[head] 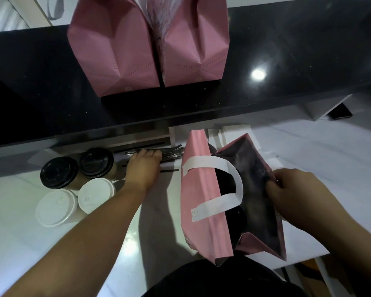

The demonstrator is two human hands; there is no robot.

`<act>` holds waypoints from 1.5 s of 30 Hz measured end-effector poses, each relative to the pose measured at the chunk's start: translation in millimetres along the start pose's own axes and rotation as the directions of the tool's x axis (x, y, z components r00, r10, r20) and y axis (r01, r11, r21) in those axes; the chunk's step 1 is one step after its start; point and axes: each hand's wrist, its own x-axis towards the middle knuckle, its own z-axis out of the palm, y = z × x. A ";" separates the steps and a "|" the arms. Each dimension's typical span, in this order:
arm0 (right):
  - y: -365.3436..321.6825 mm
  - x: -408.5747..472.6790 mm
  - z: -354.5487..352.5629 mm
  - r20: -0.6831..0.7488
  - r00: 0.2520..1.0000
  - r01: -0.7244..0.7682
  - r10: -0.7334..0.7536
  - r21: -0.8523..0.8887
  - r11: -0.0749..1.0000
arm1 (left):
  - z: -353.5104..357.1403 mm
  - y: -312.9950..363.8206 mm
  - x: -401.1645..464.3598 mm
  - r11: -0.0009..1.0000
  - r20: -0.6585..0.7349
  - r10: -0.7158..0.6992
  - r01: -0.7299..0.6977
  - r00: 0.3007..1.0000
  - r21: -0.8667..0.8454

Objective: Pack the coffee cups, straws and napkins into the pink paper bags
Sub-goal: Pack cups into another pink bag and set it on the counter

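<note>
A pink paper bag [198, 189] with white handles stands open on the white counter in front of me, dark cup lids showing inside. My right hand [291, 189] pinches its right rim and holds it open. My left hand [143, 166] lies on a pile of black wrapped straws [171, 154] left of the bag, fingers curled over them. Further left stand two black-lidded coffee cups [96, 162] and two white-lidded cups [96, 195]. White napkins [233, 130] lie behind the bag.
Two more pink bags [116, 50] stand side by side on the raised black counter [287, 61] at the back. A dark device [340, 113] sits at the right under the ledge. The white counter's edge [298, 260] runs close to my body.
</note>
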 end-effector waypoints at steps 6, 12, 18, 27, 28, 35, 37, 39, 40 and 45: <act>-2.5 1.3 0.3 0.020 1.000 0.019 -0.019 0.007 1.000 | 14.2 -4.4 -11.6 0.994 0.158 0.071 -0.083 0.985 0.069; -2.3 2.6 1.3 0.028 0.999 0.030 -0.031 0.008 1.000 | 4.0 -2.9 -6.7 0.985 0.236 0.059 -0.095 0.970 0.142; -2.9 2.7 3.8 0.011 0.999 0.031 -0.031 0.021 0.999 | -8.8 11.0 -8.6 0.969 0.470 0.060 -0.164 0.881 0.184; -2.1 2.6 4.2 0.028 0.995 0.100 -0.101 0.018 0.995 | -29.4 6.6 -45.7 0.952 0.319 -0.109 0.192 0.942 -0.239; -2.6 2.7 3.1 0.039 0.994 0.104 -0.105 0.013 0.994 | -36.7 5.3 -52.5 0.916 0.280 -0.154 0.244 0.948 -0.320; -1.9 -2.4 2.4 0.011 0.982 0.186 -0.187 0.033 0.982 | -121.8 24.0 -101.5 0.554 -0.074 -0.386 0.167 0.920 -0.815; -2.7 -3.0 3.3 0.004 0.978 0.210 -0.210 0.028 0.977 | -160.8 40.8 -111.3 0.461 -0.219 -0.409 -0.007 0.886 -0.888; -1.3 -4.5 2.7 -0.003 0.973 0.231 -0.231 0.031 0.973 | -197.4 65.8 -119.5 0.435 -0.350 -0.378 -0.169 0.857 -0.885; 0.0 -4.9 2.2 -0.005 0.972 0.236 -0.236 0.038 0.971 | -210.9 79.8 -121.9 0.408 -0.376 -0.345 -0.223 0.860 -0.885; 8.2 -8.9 -0.4 -0.010 0.965 0.264 -0.263 0.073 0.962 | -216.0 144.0 -110.6 0.390 -0.194 -0.195 -0.105 0.961 -0.915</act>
